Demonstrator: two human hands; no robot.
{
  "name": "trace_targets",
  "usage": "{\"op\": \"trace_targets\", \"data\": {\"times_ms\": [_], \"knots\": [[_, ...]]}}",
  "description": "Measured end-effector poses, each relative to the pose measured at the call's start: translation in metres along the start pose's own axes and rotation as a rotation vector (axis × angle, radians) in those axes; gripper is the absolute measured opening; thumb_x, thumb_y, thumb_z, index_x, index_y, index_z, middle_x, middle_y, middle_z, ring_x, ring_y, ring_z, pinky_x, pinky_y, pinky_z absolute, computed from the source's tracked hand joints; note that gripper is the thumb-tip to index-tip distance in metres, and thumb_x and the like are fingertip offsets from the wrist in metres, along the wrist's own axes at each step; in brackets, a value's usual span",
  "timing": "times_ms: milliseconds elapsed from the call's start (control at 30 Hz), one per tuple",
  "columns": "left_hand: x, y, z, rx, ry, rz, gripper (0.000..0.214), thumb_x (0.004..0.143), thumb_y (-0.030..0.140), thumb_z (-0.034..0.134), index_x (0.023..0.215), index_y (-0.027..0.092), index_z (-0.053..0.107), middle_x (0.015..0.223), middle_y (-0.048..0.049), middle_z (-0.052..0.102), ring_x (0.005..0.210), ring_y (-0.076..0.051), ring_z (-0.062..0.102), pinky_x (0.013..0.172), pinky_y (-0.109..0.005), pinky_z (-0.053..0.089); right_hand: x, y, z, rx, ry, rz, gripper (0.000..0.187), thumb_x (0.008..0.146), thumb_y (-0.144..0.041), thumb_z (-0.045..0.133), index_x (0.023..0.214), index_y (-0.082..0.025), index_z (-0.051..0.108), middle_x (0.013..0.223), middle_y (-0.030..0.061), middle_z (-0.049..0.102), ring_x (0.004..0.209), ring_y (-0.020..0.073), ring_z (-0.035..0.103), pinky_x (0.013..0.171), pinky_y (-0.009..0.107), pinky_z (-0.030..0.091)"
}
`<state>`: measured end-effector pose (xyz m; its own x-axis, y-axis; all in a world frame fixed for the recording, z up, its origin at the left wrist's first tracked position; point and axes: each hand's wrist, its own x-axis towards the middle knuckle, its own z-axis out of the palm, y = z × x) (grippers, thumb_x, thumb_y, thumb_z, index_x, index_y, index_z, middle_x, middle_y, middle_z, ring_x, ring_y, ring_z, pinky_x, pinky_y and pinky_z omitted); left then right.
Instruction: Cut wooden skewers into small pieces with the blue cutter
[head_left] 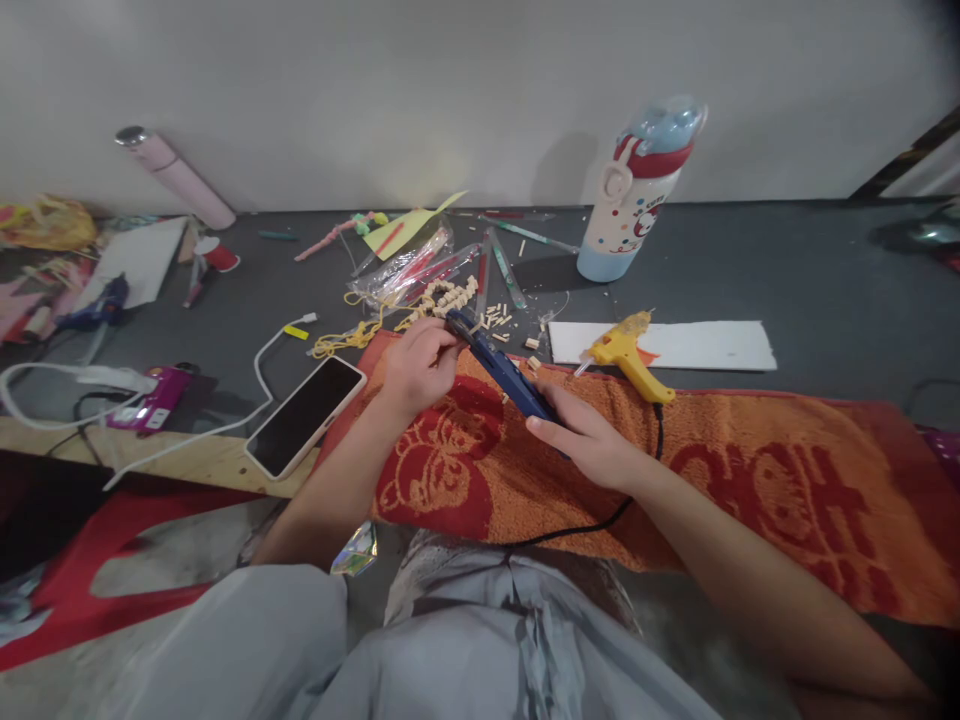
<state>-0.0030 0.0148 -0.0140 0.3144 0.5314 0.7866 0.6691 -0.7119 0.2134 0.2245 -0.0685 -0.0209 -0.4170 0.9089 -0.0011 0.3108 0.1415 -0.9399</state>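
We had the blue glue gun (504,372) in both hands, just above the near edge of the orange towel (750,480), which lay across the front of the grey worktop (825,270). Our left hand (420,365) was at the gun's front end, w/ the fingers (442,338) curled in tight on the tip. Our right hand (592,440) took the back end, fingers (551,428) closed round the body from below and thumb along the side. The gun ran at a slant btwn the two hands, tip pointing away and left. Just right of it a yellow glue gun (626,355) lay partly on the towel and partly on a white strip (697,345), its black cord (600,520) trailing over the towel toward our lap. Beyond the left hand sat a heap of small wooden bits (450,295), yellow string (345,340) and some clear packets (405,270). A phone (304,415) lay face up, screen dark, left of the towel, close by the left forearm, w/ a white cable (262,365) near it. A kids' water bottle (634,200) stood upright at the back near the wall, well apart from the hands. A pink tube (176,175) leaned at the wall far left. Whether the blue gun's trigger was pressed we couldn't tell.
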Motion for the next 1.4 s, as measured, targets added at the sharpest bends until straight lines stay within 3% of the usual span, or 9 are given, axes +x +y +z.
{"op": "trace_targets", "data": {"times_ms": [200, 333, 400, 500, 600, 667, 767, 933, 1400], "knots": [[0.001, 0.007, -0.005, 0.015, 0.057, 0.055, 0.005, 0.082, 0.021, 0.058, 0.078, 0.019, 0.056, 0.078, -0.0037, 0.064, 0.078, -0.014, 0.06, 0.073, -0.029, 0.046, 0.003, 0.004, 0.003, 0.063, 0.083, 0.034, 0.055, 0.087, -0.05, 0.048, 0.128, -0.014, 0.045, 0.13, 0.0147, 0.053, 0.12, 0.0287, 0.048, 0.105, 0.045, 0.03], [0.002, 0.022, -0.008, 0.012, 0.009, 0.12, 0.01, 0.081, 0.026, 0.061, 0.075, 0.019, 0.057, 0.071, -0.0028, 0.062, 0.07, -0.014, 0.057, 0.069, -0.029, 0.045, 0.008, 0.002, 0.002, 0.195, 0.199, 0.039, 0.053, 0.083, -0.052, 0.051, 0.12, -0.014, 0.05, 0.116, 0.0117, 0.059, 0.11, 0.026, 0.052, 0.099, 0.041, 0.036], [0.001, 0.033, -0.004, -0.046, -0.095, -0.003, 0.016, 0.083, 0.03, 0.058, 0.073, 0.018, 0.058, 0.068, -0.0027, 0.062, 0.068, -0.014, 0.058, 0.066, -0.027, 0.045, 0.009, -0.001, 0.003, 0.252, 0.214, 0.045, 0.051, 0.082, -0.053, 0.052, 0.116, -0.015, 0.052, 0.108, 0.0094, 0.061, 0.104, 0.0242, 0.054, 0.094, 0.039, 0.04], [-0.002, 0.048, 0.007, -0.218, -0.324, -0.312, 0.03, 0.078, 0.046, 0.061, 0.085, 0.017, 0.062, 0.078, -0.0056, 0.067, 0.074, -0.018, 0.062, 0.07, -0.031, 0.048, 0.01, -0.004, 0.007, 0.32, 0.204, 0.03, 0.052, 0.081, -0.055, 0.052, 0.117, -0.018, 0.052, 0.109, 0.008, 0.06, 0.102, 0.0232, 0.054, 0.091, 0.037, 0.042], [-0.007, 0.059, 0.019, -0.663, -0.442, -0.538, 0.045, 0.077, 0.054, 0.059, 0.101, 0.016, 0.061, 0.096, -0.0094, 0.068, 0.09, -0.022, 0.064, 0.081, -0.035, 0.05, 0.01, -0.004, 0.013, 0.365, 0.185, 0.004, 0.053, 0.081, -0.057, 0.052, 0.119, -0.02, 0.052, 0.112, 0.0082, 0.06, 0.107, 0.0244, 0.053, 0.095, 0.039, 0.041], [-0.01, 0.064, 0.026, -0.926, -0.439, -0.644, 0.053, 0.075, 0.059, 0.06, 0.106, 0.016, 0.058, 0.1, -0.01, 0.067, 0.091, -0.022, 0.064, 0.08, -0.034, 0.051, 0.01, -0.003, 0.017, 0.376, 0.178, -0.034, 0.054, 0.082, -0.057, 0.052, 0.123, -0.022, 0.05, 0.119, 0.008, 0.059, 0.115, 0.0247, 0.05, 0.102, 0.04, 0.037], [-0.012, 0.069, 0.03, -1.091, -0.39, -0.758, 0.057, 0.071, 0.06, 0.064, 0.107, 0.017, 0.055, 0.103, -0.0103, 0.066, 0.093, -0.021, 0.064, 0.082, -0.034, 0.051, 0.01, -0.001, 0.02, 0.356, 0.168, -0.072, 0.057, 0.083, -0.057, 0.05, 0.129, -0.023, 0.047, 0.127, 0.0081, 0.055, 0.124, 0.0253, 0.045, 0.109, 0.042, 0.03], [-0.012, 0.073, 0.027, -1.114, -0.347, -0.825, 0.057, 0.069, 0.058, 0.068, 0.105, 0.016, 0.053, 0.106, -0.0112, 0.064, 0.096, -0.022, 0.063, 0.084, -0.034, 0.051, 0.01, 0.0, 0.021, 0.284, 0.158, -0.105, 0.054, 0.087, -0.054, 0.047, 0.13, -0.021, 0.046, 0.126, 0.0095, 0.056, 0.124, 0.0266, 0.045, 0.11, 0.045, 0.028], [-0.017, 0.076, 0.029, -1.096, -0.281, -0.856, 0.049, 0.07, 0.056, 0.067, 0.095, 0.017, 0.053, 0.098, -0.0079, 0.064, 0.091, -0.019, 0.061, 0.081, -0.032, 0.049, 0.011, 0.002, 0.023, 0.295, 0.177, -0.074, 0.045, 0.085, -0.051, 0.05, 0.118, -0.021, 0.054, 0.111, 0.0079, 0.061, 0.109, 0.0251, 0.053, 0.102, 0.042, 0.037]]}}
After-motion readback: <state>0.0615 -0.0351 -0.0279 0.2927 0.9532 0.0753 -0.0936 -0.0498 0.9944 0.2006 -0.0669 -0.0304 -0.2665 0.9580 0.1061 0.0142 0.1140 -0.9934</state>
